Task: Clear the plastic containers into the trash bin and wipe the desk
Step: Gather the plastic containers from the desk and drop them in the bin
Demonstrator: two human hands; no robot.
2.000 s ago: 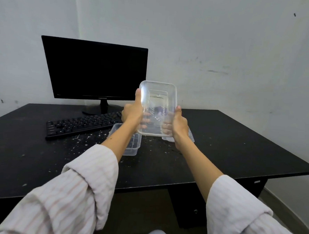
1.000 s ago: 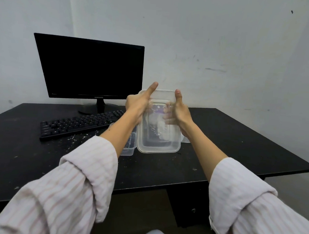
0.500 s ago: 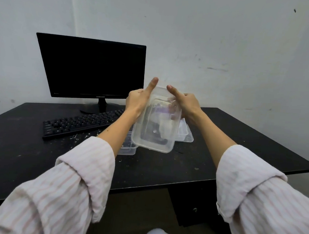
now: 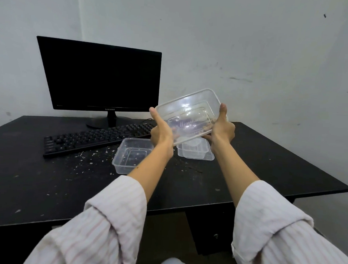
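We hold a clear plastic container (image 4: 187, 116) aloft above the desk, tilted so its right end rides higher, its base facing us. Our left hand (image 4: 161, 131) grips the lower left end, thumb up along the rim and fingers curled behind; our right hand (image 4: 222, 129) clasps the right end the same way, thumb raised against the edge.

Below, a second clear container (image 4: 132, 155) sits open side up on the black desk (image 4: 43, 181), just in front of the keyboard (image 4: 95, 138). A third clear container (image 4: 196, 151), partly hidden behind the raised one, rests just to its right; what lies in it we cannot tell.

White crumbs (image 4: 90, 157) are scattered over the desktop between the keyboard and the containers, thinning towards the near edge. A dark Samsung monitor (image 4: 100, 76) stands at the back left, against a scuffed pale wall (image 4: 255, 55).

The right half of the desk lies bare out to its corner, and a wide strip of top runs along the near edge. Striped sleeves (image 4: 106, 219) are pushed up both forearms. A drawer unit (image 4: 210, 230) sits beneath the desk.
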